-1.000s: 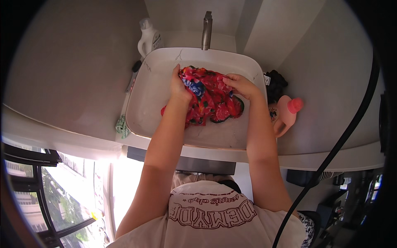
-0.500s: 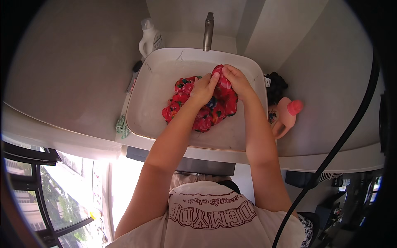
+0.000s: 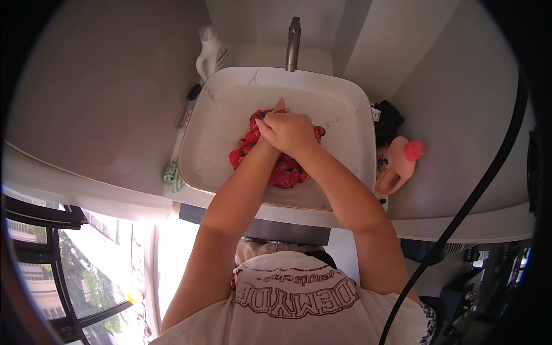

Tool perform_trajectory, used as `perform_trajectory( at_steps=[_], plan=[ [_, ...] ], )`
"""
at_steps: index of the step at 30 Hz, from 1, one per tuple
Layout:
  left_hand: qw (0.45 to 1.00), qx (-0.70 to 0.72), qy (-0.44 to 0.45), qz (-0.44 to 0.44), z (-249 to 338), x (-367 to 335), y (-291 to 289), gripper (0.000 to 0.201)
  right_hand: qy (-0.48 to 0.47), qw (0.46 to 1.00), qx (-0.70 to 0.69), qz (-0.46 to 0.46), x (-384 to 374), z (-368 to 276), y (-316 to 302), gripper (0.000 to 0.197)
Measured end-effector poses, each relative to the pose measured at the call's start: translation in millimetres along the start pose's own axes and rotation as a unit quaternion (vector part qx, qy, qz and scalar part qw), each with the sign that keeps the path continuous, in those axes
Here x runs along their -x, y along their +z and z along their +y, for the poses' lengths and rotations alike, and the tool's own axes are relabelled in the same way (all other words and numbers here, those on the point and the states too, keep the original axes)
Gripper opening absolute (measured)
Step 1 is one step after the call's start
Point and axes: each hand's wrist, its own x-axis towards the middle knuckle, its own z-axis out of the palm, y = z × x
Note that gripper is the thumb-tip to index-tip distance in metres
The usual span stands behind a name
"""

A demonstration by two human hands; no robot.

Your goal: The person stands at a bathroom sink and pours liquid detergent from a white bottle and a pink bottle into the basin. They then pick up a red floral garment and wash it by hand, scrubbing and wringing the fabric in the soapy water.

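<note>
A red floral cloth (image 3: 288, 172) lies bunched in the middle of a white marbled sink basin (image 3: 195, 138). My right hand (image 3: 291, 132) is crossed over my left and closed, its fingers curled toward the left wrist. Underneath, my left hand (image 3: 280, 105) is mostly covered; one finger points toward the tap. Folds of the cloth come out around both hands, which are pressed together on it. The exact grip of the left fingers is hidden.
A metal tap (image 3: 293, 45) rises behind the basin. On the left are a white jug-shaped bottle (image 3: 210, 54), a dark-handled brush (image 3: 191, 103) and a green checked cloth (image 3: 172, 175). On the right are a black bundle (image 3: 388, 118) and a pink bottle (image 3: 399, 164). A black cable (image 3: 468, 198) hangs at right.
My right hand has swung left and down from the cloth's raised edge onto my left hand. The cloth is now bunched tighter, and its lifted part is down.
</note>
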Motion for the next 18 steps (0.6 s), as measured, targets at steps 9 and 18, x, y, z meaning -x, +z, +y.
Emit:
perform_trajectory(
  at_steps=[9, 18],
  plan=[
    [0.982, -0.107, -0.121, 0.095, 38, 43, 71, 0.032, 0.320, 0.939, -0.042, -0.118, 1, 78, -6, 0.050],
    [0.992, 0.094, -0.085, -0.023, 70, 42, 64, 0.050, 0.366, 0.727, -0.439, -0.380, 34, 128, -32, 0.047]
  ],
)
